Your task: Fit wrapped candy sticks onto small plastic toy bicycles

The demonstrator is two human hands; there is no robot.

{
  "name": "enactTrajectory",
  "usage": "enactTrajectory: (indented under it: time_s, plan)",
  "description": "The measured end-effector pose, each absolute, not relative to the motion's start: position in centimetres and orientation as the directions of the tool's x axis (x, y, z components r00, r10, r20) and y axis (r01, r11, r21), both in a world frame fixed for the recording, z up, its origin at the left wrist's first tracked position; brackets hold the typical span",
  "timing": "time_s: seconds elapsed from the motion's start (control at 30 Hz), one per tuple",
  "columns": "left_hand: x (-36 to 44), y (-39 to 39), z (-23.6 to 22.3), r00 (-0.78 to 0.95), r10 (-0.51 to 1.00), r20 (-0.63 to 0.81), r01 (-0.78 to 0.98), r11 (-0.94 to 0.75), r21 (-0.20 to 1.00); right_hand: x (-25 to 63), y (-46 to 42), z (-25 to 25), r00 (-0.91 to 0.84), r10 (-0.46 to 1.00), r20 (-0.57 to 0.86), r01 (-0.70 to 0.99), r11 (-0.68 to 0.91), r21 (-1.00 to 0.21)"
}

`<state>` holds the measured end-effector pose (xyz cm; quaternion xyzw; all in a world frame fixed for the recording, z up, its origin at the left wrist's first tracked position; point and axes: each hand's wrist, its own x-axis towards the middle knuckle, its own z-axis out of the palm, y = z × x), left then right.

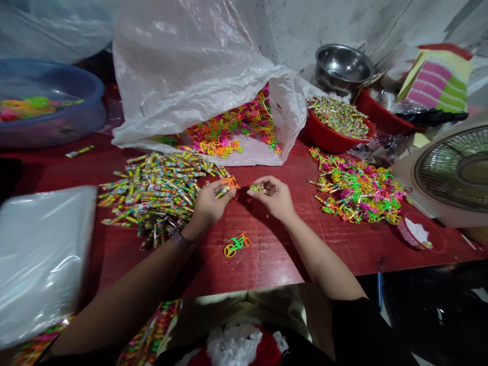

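Tabletop, orange piece in left hand

The only view comes from a camera worn on the person's head, facing forward and steeply down over the lap and the red desk. It sits close above, near enough to take in both forearms; the left hand and right hand fall mid-frame. The wall fills the top edge, the fan the right.

Both forearms reach forward, angled inward; the left hand and right hand face each other, near but apart, fingers bent.
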<state>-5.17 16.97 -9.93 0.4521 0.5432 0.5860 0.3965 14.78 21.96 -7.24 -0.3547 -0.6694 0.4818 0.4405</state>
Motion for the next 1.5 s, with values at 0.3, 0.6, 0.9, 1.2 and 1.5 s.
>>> enactTrajectory:
  time_s: [0.3, 0.6, 0.9, 1.2, 1.5]
  plan:
    - [-3.4, 13.9, -6.8, 0.070, 0.916, 0.394, 0.434, -0.384, 0.815, 15.4, 18.9, -4.1, -0.401, 0.762, 0.509, -0.010, 0.552, -0.834]
    - [-3.0, 13.8, -7.5, -0.175, 0.947, 0.269, 0.334, -0.200, 0.921, 15.3, 18.8, -4.7, -0.424, 0.566, 0.707, 0.240, 0.823, -0.515]
    - [-2.8, 13.1, -6.9, -0.096, 0.937, 0.337, 0.411, -0.271, 0.870, 14.8, 18.6, -5.0, -0.440, 0.485, 0.756, 0.259, 0.874, -0.410]
    - [-2.7, 12.8, -7.0, -0.057, 0.872, 0.487, 0.645, -0.341, 0.684, 15.2, 18.0, -5.4, -0.505, 0.389, 0.771, 0.257, 0.920, -0.296]
    - [-2.8, 12.7, -6.8, -0.016, 0.856, 0.516, 0.638, -0.389, 0.665, 15.3, 18.1, -4.9, -0.545, 0.421, 0.725, 0.293, 0.906, -0.306]
